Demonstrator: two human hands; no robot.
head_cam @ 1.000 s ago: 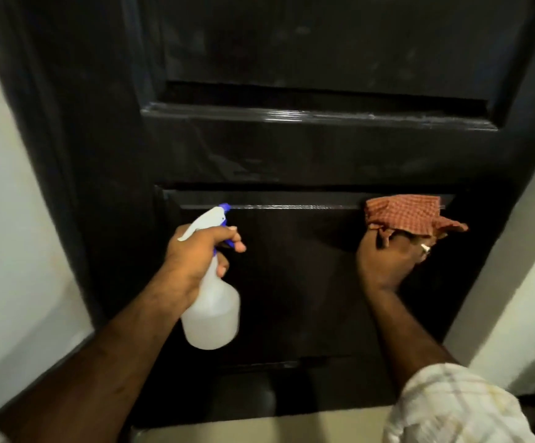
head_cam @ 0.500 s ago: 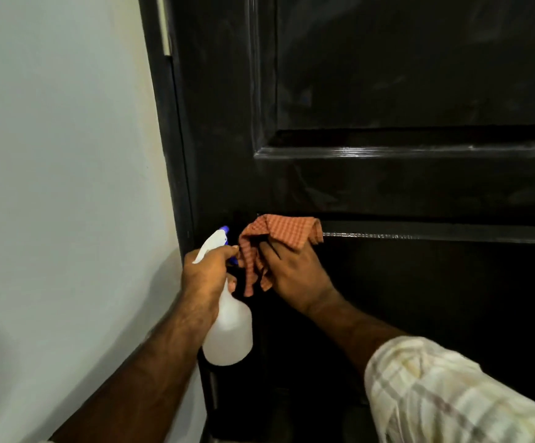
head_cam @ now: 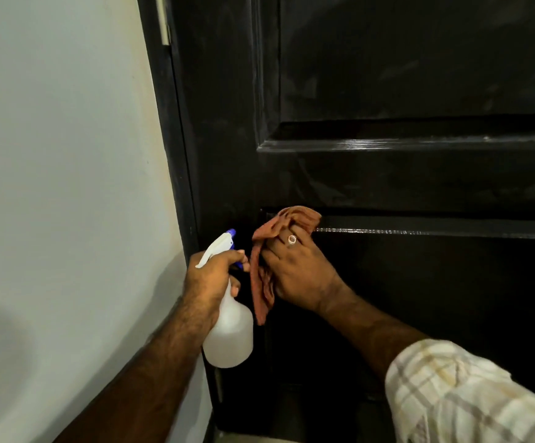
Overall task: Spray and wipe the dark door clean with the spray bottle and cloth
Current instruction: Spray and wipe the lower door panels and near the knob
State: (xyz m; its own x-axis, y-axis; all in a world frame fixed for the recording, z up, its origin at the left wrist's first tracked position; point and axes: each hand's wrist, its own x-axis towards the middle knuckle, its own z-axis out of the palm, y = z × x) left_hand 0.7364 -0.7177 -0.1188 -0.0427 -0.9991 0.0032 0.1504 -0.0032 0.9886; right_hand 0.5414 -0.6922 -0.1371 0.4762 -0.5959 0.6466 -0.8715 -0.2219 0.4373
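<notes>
A right hand (head_cam: pixel 295 273) pressed a bunched cloth (head_cam: pixel 287 220) to the dark door (head_cam: pixel 387 75); the left hand (head_cam: pixel 210 278) gripped the spray bottle (head_cam: pixel 228 330), whose nearby nozzle risked soaking the cloth instead.

A strip of pale floor (head_cam: pixel 243 438) is seen beneath the dark door (head_cam: pixel 419 75); nothing on it can be made out.

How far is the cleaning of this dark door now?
Done: nothing sure. In hand: the right hand presses the cloth on the lower panel's top-left corner; the left hand holds the spray bottle. Left: the upper panel shows smears.
</notes>
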